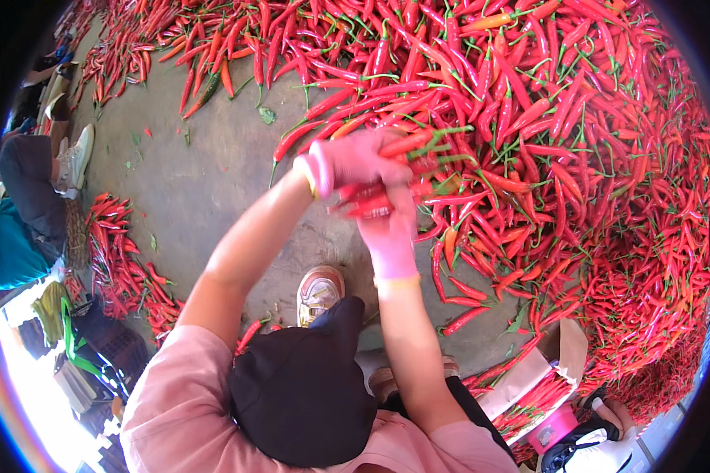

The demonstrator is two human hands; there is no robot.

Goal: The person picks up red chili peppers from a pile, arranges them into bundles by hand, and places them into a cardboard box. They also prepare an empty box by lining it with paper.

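Observation:
My left hand, in a pink knit glove, is closed over a bunch of red chili peppers. From below, my right hand, gloved the same way, grips the bunch too, with red tips poking out at its left. Green stems point right and are blurred, as are the fingers. Both hands are just above the near edge of a large heap of red chilies spread over the floor.
A cardboard box holding chilies stands at lower right, beside a pink container. Another person's leg and shoe show at left, near a smaller chili pile. A dark plastic crate sits at lower left on the concrete floor.

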